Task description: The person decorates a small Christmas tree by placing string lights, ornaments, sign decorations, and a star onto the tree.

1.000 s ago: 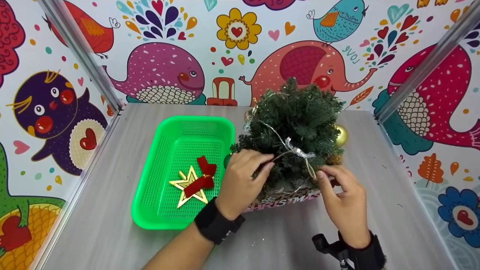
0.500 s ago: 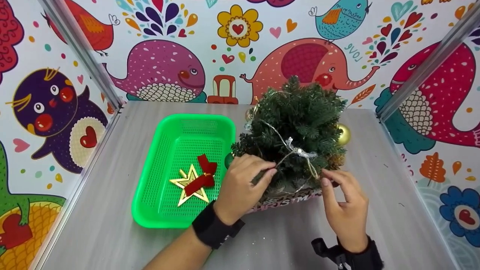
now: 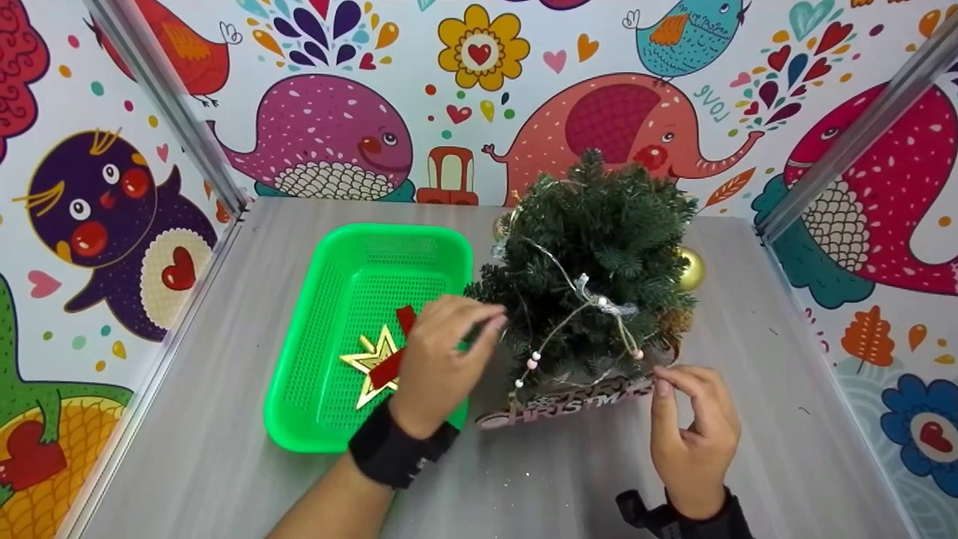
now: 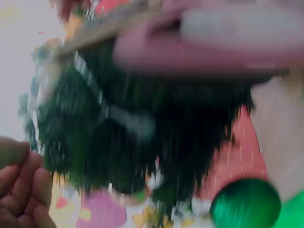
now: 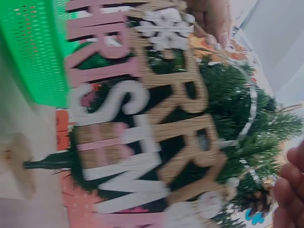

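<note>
The wooden Merry Christmas sign (image 3: 576, 406) hangs at the front of a small green Christmas tree (image 3: 610, 232). Its beaded cord (image 3: 533, 361) rises from both ends to a silvery tie on the branches. My left hand (image 3: 441, 359) is apart from the cord, thumb and fingertips bent together, overlapping the basket's right side. Beside the sign's right end is my right hand (image 3: 696, 423), its thumb and index tips near each other just past the cord's lower bead. Nothing shows in either hand. In the right wrist view, pink, white and brown letters (image 5: 111, 102) fill the middle.
A green basket (image 3: 278, 382) stands left of the tree, holding a gold star (image 3: 367, 361) and a red bow (image 3: 388, 370). A gold ball (image 3: 690, 268) hangs at the tree's right, a green ball (image 4: 245, 204) at its left. Patterned walls enclose the table.
My left hand has let go of the cord's left side and moved left over the basket's edge. My right hand has moved slightly down and right, away from the cord. The sign shows more.
</note>
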The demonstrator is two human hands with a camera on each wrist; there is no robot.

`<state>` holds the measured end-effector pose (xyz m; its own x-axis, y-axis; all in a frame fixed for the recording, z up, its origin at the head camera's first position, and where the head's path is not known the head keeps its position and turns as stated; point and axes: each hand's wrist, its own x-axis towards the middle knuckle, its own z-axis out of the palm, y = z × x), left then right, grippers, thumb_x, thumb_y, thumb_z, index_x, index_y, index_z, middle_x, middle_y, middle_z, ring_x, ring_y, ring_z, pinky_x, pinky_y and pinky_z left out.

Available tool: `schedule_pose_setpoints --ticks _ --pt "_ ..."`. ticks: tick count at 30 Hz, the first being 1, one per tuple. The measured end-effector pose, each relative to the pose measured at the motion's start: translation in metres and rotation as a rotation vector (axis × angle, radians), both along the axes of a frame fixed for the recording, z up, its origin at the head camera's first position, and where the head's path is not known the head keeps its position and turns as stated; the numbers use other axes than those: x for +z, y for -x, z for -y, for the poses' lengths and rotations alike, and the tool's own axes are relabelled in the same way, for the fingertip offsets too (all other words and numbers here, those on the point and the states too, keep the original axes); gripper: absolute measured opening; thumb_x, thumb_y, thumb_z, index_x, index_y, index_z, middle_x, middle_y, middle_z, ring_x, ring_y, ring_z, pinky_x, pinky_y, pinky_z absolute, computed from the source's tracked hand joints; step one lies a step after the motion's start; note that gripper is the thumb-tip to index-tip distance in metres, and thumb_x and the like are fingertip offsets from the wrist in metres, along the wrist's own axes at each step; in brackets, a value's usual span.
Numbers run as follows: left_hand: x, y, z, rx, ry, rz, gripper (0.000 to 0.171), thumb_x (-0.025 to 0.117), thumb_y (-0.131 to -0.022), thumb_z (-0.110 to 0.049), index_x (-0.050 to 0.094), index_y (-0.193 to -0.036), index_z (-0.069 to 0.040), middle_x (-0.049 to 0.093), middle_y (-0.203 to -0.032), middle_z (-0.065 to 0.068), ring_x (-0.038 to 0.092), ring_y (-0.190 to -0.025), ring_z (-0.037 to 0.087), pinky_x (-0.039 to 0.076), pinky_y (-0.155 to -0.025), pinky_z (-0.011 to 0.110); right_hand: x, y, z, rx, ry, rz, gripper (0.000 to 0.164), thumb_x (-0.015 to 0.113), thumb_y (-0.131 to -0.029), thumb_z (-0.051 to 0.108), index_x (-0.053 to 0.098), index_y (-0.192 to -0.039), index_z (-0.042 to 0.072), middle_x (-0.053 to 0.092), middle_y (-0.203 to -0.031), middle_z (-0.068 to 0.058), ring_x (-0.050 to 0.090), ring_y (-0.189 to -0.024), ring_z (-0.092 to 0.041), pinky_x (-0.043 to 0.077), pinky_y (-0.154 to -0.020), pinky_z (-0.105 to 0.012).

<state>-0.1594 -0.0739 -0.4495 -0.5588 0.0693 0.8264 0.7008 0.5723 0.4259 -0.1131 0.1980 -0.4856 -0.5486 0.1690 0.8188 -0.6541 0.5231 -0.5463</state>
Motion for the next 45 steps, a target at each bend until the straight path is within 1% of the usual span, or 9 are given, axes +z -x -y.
schedule_pose_setpoints --ticks 4,8,13,18,23,30,35,40,45 --pt "0.005 0.014 0.03 0.07 -0.029 0.071 0.013 0.079 -0.088 -0.006 0.079 -0.101 -0.004 0.077 -0.093 0.009 0.071 -0.091 0.024 0.057 -0.086 0.043 -0.013 -0.005 0.001 0.026 0.067 -0.039 0.029 0.061 -0.103 0.007 0.064 -0.086 -0.017 0.059 -0.084 -0.015 0.055 -0.085 -0.006 0.042 -0.082 -0.015" --pt "0.0 0.033 0.056 0.139 0.003 0.291 0.016 0.075 -0.096 -0.013 0.079 -0.108 -0.005 0.077 -0.1 0.009 0.071 -0.097 0.026 0.057 -0.09 0.043 -0.026 -0.009 0.003 0.119 0.115 -0.112 0.037 0.062 -0.103 0.007 0.057 -0.072 -0.013 0.052 -0.072 -0.011 0.048 -0.072 -0.01 0.039 -0.072 -0.016" --pt "-0.02 0.063 0.079 0.187 0.279 0.622 0.022 0.067 -0.101 -0.016 0.076 -0.119 -0.006 0.076 -0.115 0.012 0.069 -0.11 0.031 0.057 -0.096 0.046 -0.051 -0.018 0.005 0.24 0.064 -0.108 0.032 0.059 -0.096 -0.008 0.054 -0.064 -0.005 0.048 -0.066 -0.007 0.043 -0.064 -0.01 0.033 -0.059 -0.02" --pt "-0.051 0.088 0.095 0.049 0.577 0.818 0.035 0.071 -0.097 -0.01 0.07 -0.132 -0.004 0.07 -0.132 0.017 0.062 -0.127 0.038 0.047 -0.111 0.054 -0.08 -0.032 0.009 0.281 -0.023 0.024 0.033 0.059 -0.08 -0.026 0.052 -0.065 0.003 0.045 -0.066 -0.002 0.041 -0.061 -0.007 0.032 -0.053 -0.022" --pt "-0.081 0.096 0.105 -0.116 0.722 0.958 0.055 0.08 -0.09 -0.009 0.063 -0.143 -0.009 0.063 -0.144 0.015 0.052 -0.138 0.041 0.036 -0.119 0.058 -0.113 -0.037 0.002 0.255 -0.072 0.169 0.045 0.064 -0.069 -0.033 0.05 -0.067 0.009 0.042 -0.067 0.001 0.04 -0.061 -0.004 0.033 -0.051 -0.021" --pt "-0.098 0.098 0.11 -0.11 0.785 1.031 0.069 0.084 -0.087 -0.013 0.057 -0.149 -0.013 0.067 -0.137 0.014 0.055 -0.128 0.038 0.038 -0.114 0.055 -0.13 -0.037 -0.004 0.23 -0.09 0.303 0.048 0.068 -0.077 -0.028 0.051 -0.07 0.016 0.044 -0.069 0.006 0.041 -0.06 -0.001 0.035 -0.051 -0.018" --pt "-0.102 0.097 0.109 -0.12 0.778 1.021 0.048 0.084 -0.086 -0.017 0.071 -0.132 -0.012 0.069 -0.122 0.013 0.051 -0.113 0.032 0.038 -0.104 0.053 -0.13 -0.038 -0.002 0.244 -0.099 0.372 0.046 0.069 -0.083 -0.021 0.052 -0.072 0.02 0.046 -0.071 0.009 0.042 -0.061 0.0 0.036 -0.053 -0.017" --pt "-0.105 0.098 0.108 -0.153 0.76 0.996 0.023 0.083 -0.083 -0.012 0.071 -0.103 -0.01 0.07 -0.108 0.009 0.054 -0.109 0.031 0.033 -0.116 0.056 -0.13 -0.038 -0.001 0.264 -0.115 0.433 0.042 0.07 -0.087 -0.016 0.053 -0.073 0.02 0.047 -0.071 0.007 0.042 -0.062 0.0 0.036 -0.054 -0.017" --pt "-0.104 0.102 0.106 -0.171 0.712 1.015 0.029 0.078 -0.086 -0.008 0.065 -0.112 -0.008 0.075 -0.1 0.01 0.069 -0.101 0.033 0.024 -0.124 0.056 -0.129 -0.039 -0.001 0.235 -0.133 0.487 0.042 0.072 -0.088 -0.014 0.054 -0.073 0.021 0.048 -0.071 0.009 0.043 -0.063 0.001 0.037 -0.054 -0.017"
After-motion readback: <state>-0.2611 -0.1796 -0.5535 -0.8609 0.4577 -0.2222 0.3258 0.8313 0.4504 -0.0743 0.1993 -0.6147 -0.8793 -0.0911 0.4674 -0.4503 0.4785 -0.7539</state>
